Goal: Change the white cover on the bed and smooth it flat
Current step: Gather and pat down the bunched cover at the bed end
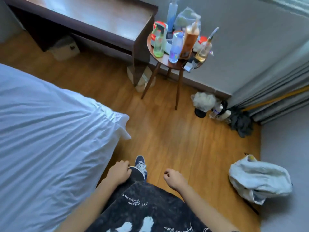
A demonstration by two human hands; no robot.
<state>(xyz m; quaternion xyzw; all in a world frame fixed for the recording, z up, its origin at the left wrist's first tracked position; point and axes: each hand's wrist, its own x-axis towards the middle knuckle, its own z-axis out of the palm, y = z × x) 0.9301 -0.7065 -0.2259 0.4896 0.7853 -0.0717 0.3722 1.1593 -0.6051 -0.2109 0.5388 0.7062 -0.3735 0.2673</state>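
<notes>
The white cover (50, 131) lies over the bed on the left, wrinkled in long folds, with one corner hanging off the bed's near right corner. My left hand (119, 171) hangs beside the bed's edge, fingers loosely curled, holding nothing. My right hand (173, 179) hangs over the wooden floor to the right, fingers also loosely curled and empty. Neither hand touches the cover.
A round side table (160, 60) crowded with several bottles stands ahead by the grey wall, next to a dark desk (93, 22). A crumpled white bundle (257, 180) lies on the floor at right. A mop and small items sit by the curtain (275, 91).
</notes>
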